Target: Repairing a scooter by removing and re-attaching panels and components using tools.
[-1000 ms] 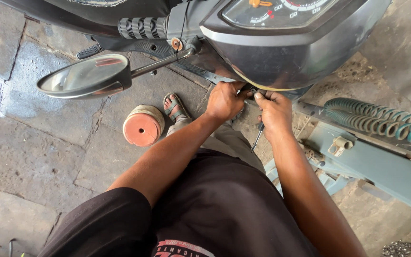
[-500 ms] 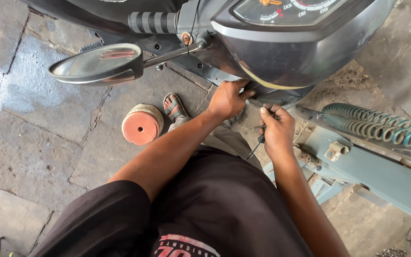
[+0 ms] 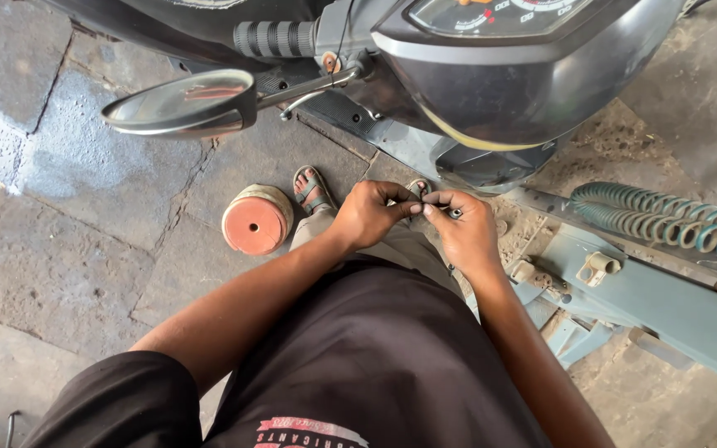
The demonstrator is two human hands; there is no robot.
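Observation:
I stand over a grey scooter [image 3: 491, 75], looking down past its handlebar and instrument panel. My left hand [image 3: 368, 213] and my right hand [image 3: 464, 230] meet in front of my waist, below the scooter's front cover. Their fingertips pinch a small dark metal part [image 3: 450, 212], a bolt or nut too small to tell. My right hand also keeps a thin tool tucked under its palm, mostly hidden. A round mirror [image 3: 182, 103] on a stalk juts out to the left of the handlebar grip [image 3: 275, 37].
A round orange-capped tin [image 3: 256, 222] stands on the stone floor beside my sandalled foot [image 3: 312, 189]. At the right lie a pale blue frame piece [image 3: 665, 299] and a green coil spring [image 3: 665, 220]. The floor there is dirty and cracked.
Both hands have pulled back from under the scooter's front cover and come together nearer my body, fingers now working on the small part. The view has shifted slightly.

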